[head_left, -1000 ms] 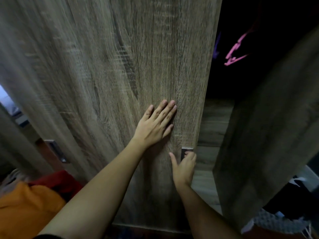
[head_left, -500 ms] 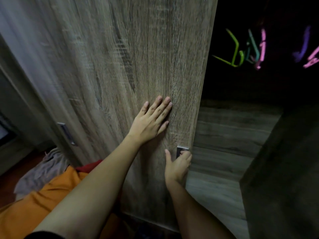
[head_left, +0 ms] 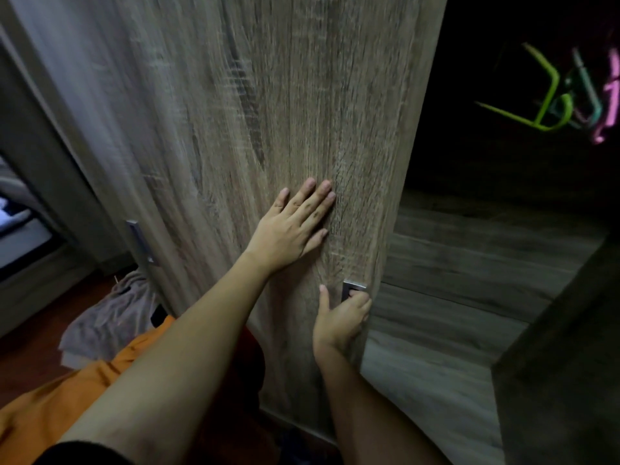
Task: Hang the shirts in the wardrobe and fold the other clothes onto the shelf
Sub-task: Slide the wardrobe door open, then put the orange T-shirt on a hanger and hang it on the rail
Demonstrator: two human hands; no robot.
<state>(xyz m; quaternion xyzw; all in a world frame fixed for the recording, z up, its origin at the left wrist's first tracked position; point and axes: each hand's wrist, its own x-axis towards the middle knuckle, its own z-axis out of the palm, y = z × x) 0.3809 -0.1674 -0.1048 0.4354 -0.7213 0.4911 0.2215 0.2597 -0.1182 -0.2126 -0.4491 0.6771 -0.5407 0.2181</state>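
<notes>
A wood-grain sliding wardrobe door [head_left: 268, 95] fills the middle of the view. My left hand [head_left: 295, 226] presses flat on it with straight fingers. Lower down, my right hand [head_left: 339, 317] grips the door's right edge, its fingers curled into the metal recessed handle [head_left: 353, 286]. To the right the wardrobe stands dark and open, with a green hanger [head_left: 550, 105] and a pink hanger [head_left: 607, 95] hanging at the top. A wooden shelf [head_left: 469, 263] lies below them. An orange garment [head_left: 67, 397] and a grey cloth [head_left: 107, 317] lie at the lower left.
A second metal handle [head_left: 139, 243] sits on the door's left side. Another door panel [head_left: 570, 364] rises at the lower right, partly blocking the opening. A bed edge [head_left: 20, 229] shows at far left beyond a red-brown floor [head_left: 33, 350].
The door has slid left under both hands and the opening is wider. The green and pink hangers and more of the shelf have come into sight.
</notes>
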